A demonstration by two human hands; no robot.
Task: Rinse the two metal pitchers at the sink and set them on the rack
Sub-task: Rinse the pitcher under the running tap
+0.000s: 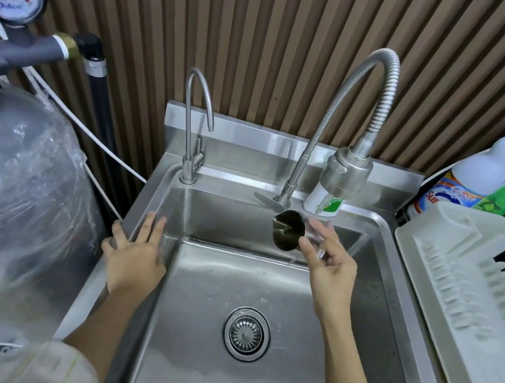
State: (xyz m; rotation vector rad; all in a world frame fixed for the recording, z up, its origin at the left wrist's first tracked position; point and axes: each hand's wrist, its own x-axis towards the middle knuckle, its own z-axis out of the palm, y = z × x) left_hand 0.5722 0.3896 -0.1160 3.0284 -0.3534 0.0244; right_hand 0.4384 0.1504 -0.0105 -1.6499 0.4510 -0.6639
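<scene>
I read "999" on the bottle (476, 182); my right grip (329, 261) clasps the pitcher (288, 230) under the faucet (344, 173), left grip (134, 251) flat, fingers apart, on the sink (154, 208) rim.

Head view, steeply down over sink (263, 280)

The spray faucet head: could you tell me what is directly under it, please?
Under the spray faucet head, water falls on a small metal pitcher tilted in the right hand. The fingers cover the pitcher's right side. Below is the sink.
</scene>
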